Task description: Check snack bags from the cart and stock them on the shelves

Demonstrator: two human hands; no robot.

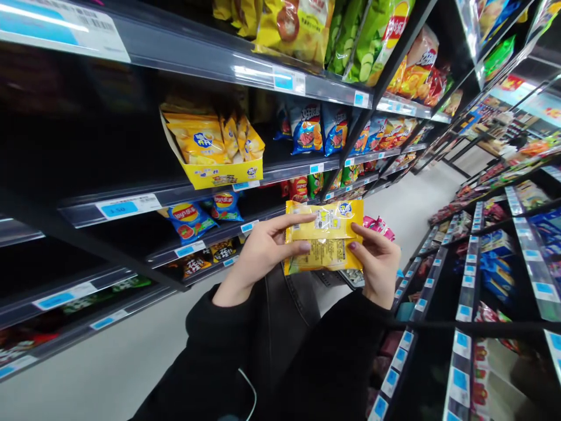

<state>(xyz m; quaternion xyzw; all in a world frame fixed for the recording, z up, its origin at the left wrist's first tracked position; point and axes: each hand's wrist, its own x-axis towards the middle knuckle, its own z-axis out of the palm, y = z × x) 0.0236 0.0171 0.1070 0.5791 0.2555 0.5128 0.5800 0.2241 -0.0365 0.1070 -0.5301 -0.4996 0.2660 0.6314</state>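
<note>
Both my hands hold a yellow snack packet (326, 234) in front of me, its printed back with small text facing up. My left hand (258, 248) pinches the packet's left side, thumb and forefinger lying over its face. On the opposite side, my right hand (379, 263) grips the edge between thumb and fingers. Ahead on the left shelf stands an open yellow display box (228, 174) filled with similar yellow packets (204, 140). The fingers beneath the packet are hidden.
Shelves line both sides of an aisle (403, 199). Blue chip bags (307, 128) stand right of the display box, and Lay's bags (188, 222) lie one level below. Green bags (372, 47) hang over the upper shelf edge. A partly hidden basket or cart (353, 278) shows below my hands.
</note>
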